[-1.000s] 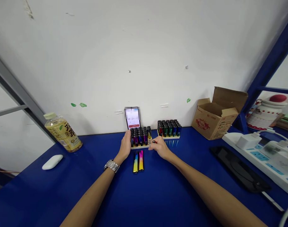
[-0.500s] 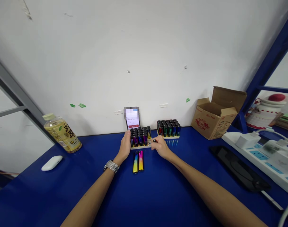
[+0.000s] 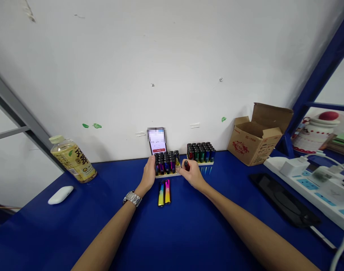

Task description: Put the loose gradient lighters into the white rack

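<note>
A tray of upright colourful lighters [image 3: 167,165] stands on the blue table [image 3: 188,233] in front of a phone [image 3: 157,140] leaning on the wall. My left hand [image 3: 149,174] grips the tray's left side. My right hand [image 3: 192,175] is at the tray's right end, its fingers closed on a single lighter [image 3: 185,165] with a black and red top, held upright. Two rainbow lighters [image 3: 164,192] lie flat side by side just in front of the tray. A second tray of lighters [image 3: 201,153] stands to the right, near the wall.
A tea bottle [image 3: 72,159] and a white mouse-like object [image 3: 60,195] lie at the left. An open cardboard box [image 3: 259,136] sits at the right rear, a black flat device [image 3: 285,205] and a white power strip [image 3: 315,184] at the right.
My right hand has turned the single lighter from lying level near the tray's end to standing upright. The left hand stays on the tray.
</note>
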`<state>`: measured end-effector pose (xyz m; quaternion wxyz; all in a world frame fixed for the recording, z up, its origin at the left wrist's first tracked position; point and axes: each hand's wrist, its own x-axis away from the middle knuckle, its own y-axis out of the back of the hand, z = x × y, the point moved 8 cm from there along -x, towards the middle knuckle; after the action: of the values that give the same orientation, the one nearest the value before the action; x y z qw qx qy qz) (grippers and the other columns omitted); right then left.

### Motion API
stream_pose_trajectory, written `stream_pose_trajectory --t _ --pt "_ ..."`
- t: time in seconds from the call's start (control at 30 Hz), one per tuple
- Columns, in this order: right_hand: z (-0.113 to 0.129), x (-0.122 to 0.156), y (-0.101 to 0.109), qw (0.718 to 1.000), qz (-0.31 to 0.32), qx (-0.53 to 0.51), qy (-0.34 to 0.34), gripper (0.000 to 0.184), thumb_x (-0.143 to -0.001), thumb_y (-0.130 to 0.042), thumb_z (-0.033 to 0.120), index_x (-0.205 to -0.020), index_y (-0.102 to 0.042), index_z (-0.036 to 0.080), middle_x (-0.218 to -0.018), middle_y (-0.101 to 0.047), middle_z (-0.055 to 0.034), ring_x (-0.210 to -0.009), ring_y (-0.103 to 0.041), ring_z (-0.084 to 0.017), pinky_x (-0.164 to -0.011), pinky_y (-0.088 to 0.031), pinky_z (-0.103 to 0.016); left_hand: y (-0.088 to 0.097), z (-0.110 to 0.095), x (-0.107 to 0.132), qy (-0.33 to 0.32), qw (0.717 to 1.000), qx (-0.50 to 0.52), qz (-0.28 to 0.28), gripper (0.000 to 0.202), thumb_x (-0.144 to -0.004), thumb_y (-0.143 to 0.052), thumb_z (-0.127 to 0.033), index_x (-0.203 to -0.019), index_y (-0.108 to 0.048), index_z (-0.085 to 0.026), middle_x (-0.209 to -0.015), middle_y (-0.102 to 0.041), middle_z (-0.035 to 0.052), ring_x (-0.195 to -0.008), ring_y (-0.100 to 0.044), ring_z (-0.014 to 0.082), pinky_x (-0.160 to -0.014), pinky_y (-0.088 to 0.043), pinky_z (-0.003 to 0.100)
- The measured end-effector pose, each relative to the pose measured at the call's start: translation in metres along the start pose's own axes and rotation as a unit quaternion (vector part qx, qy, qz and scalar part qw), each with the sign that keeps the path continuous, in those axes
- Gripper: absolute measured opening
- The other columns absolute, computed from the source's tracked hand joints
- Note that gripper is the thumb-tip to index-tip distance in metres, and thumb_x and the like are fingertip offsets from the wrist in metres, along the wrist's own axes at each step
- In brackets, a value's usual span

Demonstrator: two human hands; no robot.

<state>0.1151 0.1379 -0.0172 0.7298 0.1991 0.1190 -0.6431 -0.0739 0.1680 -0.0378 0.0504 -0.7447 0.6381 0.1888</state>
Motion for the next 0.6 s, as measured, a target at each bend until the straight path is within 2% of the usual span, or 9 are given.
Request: stream_pose_trajectory --t 0.1,0.2,0.27,0.4,0.5,0.6 --pt "0.005 0.001 0.003 0.999 -0.022 0.0 0.027 0.017 -0.078 -0.052 0.035 -0.072 -0.049 0.019 -0.058 -0.042 0.0046 -0.054 -0.04 -0.012 -0.054 -0.034 -0.025 0.0 -0.001 0.001 0.001 1.0 0.0 -0.001 0.055 -0.089 -0.034 -0.057 -0.113 -0.061 -0.016 -0.12 -0.064 0.0074 -0.111 -0.056 0.0228 -0.103 -0.037 0.038" --pt "0.002 0.0 0.005 0.999 -0.043 0.016 0.024 0.031 -0.09 -0.033 0.035 -0.096 -0.057 0.017 -0.067 -0.05 0.0 -0.065 -0.051 -0.017 -0.064 -0.041 -0.029 0.0 -0.002 0.001 0.003 1.0 -0.001 -0.001 0.055 -0.089 -0.034 -0.058 -0.114 -0.06 -0.016 -0.121 -0.064 0.0079 -0.113 -0.056 0.023 -0.104 -0.036 0.039" --pt "0.0 0.0 0.009 0.996 -0.066 0.05 0.02 0.037 -0.094 -0.028 0.036 -0.104 -0.057 0.016 -0.075 -0.054 -0.0037 -0.073 -0.054 -0.019 -0.07 -0.042 -0.031 0.0 -0.003 0.001 0.003 1.0 -0.003 -0.002 0.056 -0.089 -0.034 -0.057 -0.115 -0.06 -0.016 -0.123 -0.063 0.0084 -0.115 -0.055 0.0232 -0.105 -0.035 0.039" --pt "-0.001 -0.003 0.008 0.993 -0.066 0.091 0.041 0.032 -0.092 -0.038 0.038 -0.101 -0.061 0.017 -0.091 -0.056 -0.0087 -0.086 -0.056 -0.022 -0.078 -0.043 -0.034 0.0 -0.004 0.002 0.004 1.0 -0.005 -0.008 0.056 -0.089 -0.035 -0.057 -0.117 -0.059 -0.015 -0.125 -0.061 0.0091 -0.118 -0.053 0.0235 -0.106 -0.034 0.039" --pt "-0.003 -0.004 0.008 0.992 -0.067 0.094 0.051 0.026 -0.088 -0.046 0.038 -0.092 -0.061 0.017 -0.089 -0.053 -0.0077 -0.084 -0.055 -0.021 -0.076 -0.044 -0.033 0.0 -0.004 0.003 0.004 1.0 -0.003 -0.008 0.055 -0.089 -0.034 -0.057 -0.115 -0.06 -0.015 -0.123 -0.063 0.0088 -0.114 -0.055 0.0231 -0.104 -0.036 0.039" --pt "-0.007 -0.004 0.008 0.992 -0.078 0.085 0.05 0.021 -0.085 -0.051 0.039 -0.091 -0.054 0.019 -0.083 -0.049 -0.0038 -0.076 -0.053 -0.018 -0.07 -0.045 -0.03 0.0 -0.003 0.002 0.004 1.0 -0.001 -0.007 0.054 -0.089 -0.034 -0.057 -0.113 -0.061 -0.016 -0.12 -0.064 0.0077 -0.112 -0.056 0.0225 -0.103 -0.037 0.038"
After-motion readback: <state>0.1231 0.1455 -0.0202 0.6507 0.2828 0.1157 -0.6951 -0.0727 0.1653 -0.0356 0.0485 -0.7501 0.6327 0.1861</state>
